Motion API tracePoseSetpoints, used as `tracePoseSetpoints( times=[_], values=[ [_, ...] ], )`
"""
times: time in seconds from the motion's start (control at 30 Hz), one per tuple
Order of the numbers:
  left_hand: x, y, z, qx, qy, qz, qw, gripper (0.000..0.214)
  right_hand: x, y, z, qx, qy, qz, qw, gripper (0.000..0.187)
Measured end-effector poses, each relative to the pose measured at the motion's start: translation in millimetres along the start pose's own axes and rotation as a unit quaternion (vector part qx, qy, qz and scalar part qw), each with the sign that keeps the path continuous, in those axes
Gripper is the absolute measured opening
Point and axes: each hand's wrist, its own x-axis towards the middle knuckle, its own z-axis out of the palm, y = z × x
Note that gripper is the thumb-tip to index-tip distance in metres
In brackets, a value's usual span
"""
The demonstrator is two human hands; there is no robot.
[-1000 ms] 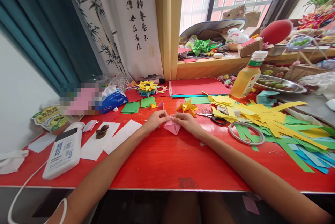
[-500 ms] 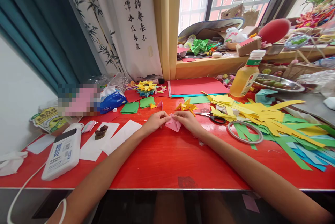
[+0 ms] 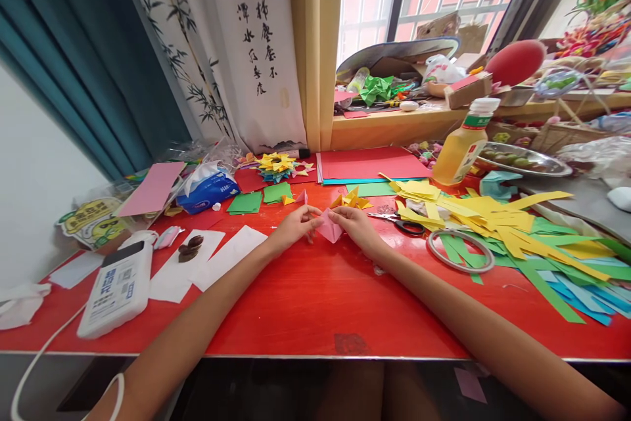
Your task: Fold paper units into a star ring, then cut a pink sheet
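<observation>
A small piece of folded pink paper is between my hands, just above the red table, its lower tip pointing toward me. My right hand is closed on its upper right side, thumb and fingers pinching it. At the left corner, my left hand holds the paper loosely with its fingertips, the lower fingers spread. Just behind my hands lie a folded yellow paper piece and a folded pink and orange piece.
Scissors, a tape roll and piled yellow strips lie right, near a juice bottle. Green squares, a tissue pack and a white device are left. Red sheets lie at the back.
The fingers of my left hand have loosened and spread a little. The pink paper has turned slightly and shows more of its face. My right hand has barely moved.
</observation>
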Motion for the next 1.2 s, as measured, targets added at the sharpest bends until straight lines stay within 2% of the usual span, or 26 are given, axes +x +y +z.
tracePoseSetpoints(
  times=[0.13, 0.53, 0.73, 0.9, 1.2],
  values=[
    [-0.4, -2.5, -0.4, -0.007, -0.021, 0.004, 1.0, 0.027, -1.7, -2.1, 2.0, 0.024, 0.005, 0.004, 1.0, 0.028],
    [-0.9, 5.1, -3.1, -0.058, 0.089, -0.007, 0.994, 0.024, -1.7, -11.2, -0.8, 0.122, -0.03, 0.017, 0.992, 0.029],
    [-1.5, 4.9, -2.8, -0.095, 0.093, 0.01, 0.991, 0.025, -1.8, -9.4, -0.7, 0.16, -0.033, 0.025, 0.986, 0.021],
    [-1.4, 3.6, -3.2, -0.119, 0.106, 0.038, 0.986, 0.014, -2.6, -8.8, -0.4, 0.186, -0.019, 0.017, 0.982, 0.013],
    [-3.7, 4.1, -1.7, -0.146, 0.107, 0.036, 0.983, 0.013, -3.7, -10.9, 1.7, 0.166, -0.026, 0.03, 0.985, 0.013]
  ],
)
